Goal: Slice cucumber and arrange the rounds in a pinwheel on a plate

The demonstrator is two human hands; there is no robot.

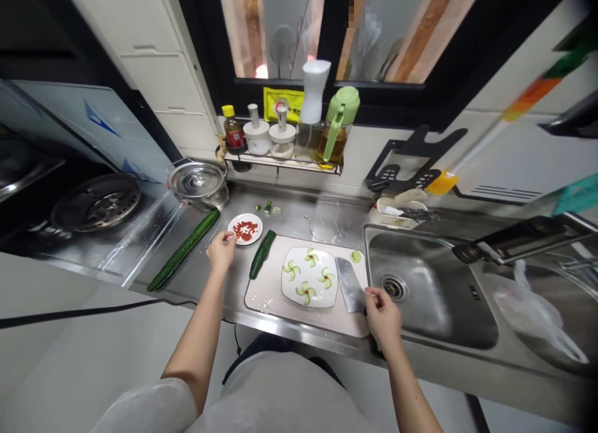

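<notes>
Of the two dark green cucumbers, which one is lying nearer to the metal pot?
The long cucumber, whose far end reaches close to the metal pot; the shorter cucumber lies farther off, by the cutting board.

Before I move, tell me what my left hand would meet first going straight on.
Your left hand would likely meet the small white plate of red pieces first, though its height is unclear.

Pale grey top [280,392], loose short sleeve [152,403], dark navy legwear [265,344], bare forearms [200,333], ungloved left hand [220,251] and right hand [385,318]
</notes>
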